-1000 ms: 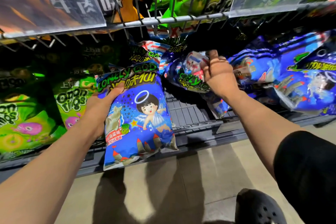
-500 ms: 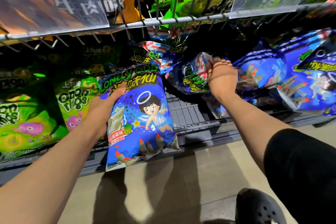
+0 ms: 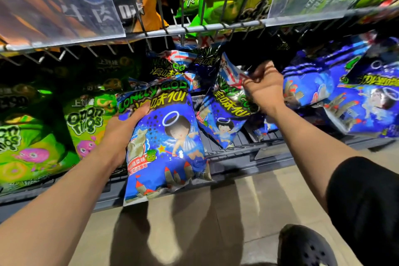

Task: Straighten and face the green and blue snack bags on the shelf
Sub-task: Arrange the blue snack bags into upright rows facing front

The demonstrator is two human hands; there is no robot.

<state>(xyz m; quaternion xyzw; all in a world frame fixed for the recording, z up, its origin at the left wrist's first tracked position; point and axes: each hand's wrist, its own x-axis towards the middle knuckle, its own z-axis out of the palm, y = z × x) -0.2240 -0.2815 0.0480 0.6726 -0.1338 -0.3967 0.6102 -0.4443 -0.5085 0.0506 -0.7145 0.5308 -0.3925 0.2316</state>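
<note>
Head: shelf (image 3: 226, 158) w/ blue bags (image 3: 164, 142)

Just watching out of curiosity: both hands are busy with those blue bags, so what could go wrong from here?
The front blue bag overhangs the shelf edge; if the left hand lets go, it may drop. The right hand pinches the tilted blue bag by its top, which could crumple or tear.

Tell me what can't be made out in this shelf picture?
Head view only:
- Left hand's fingers: hidden behind the front blue bag.
- Bags at the back: lost in shadow under the wire rack.
- Upper bags: print blurred behind a glaring plastic strip.
- Far-right blue bags: smeared, cut by the edge.
- Right hand: what its fingers pinch on the second bag is unclear.
</note>
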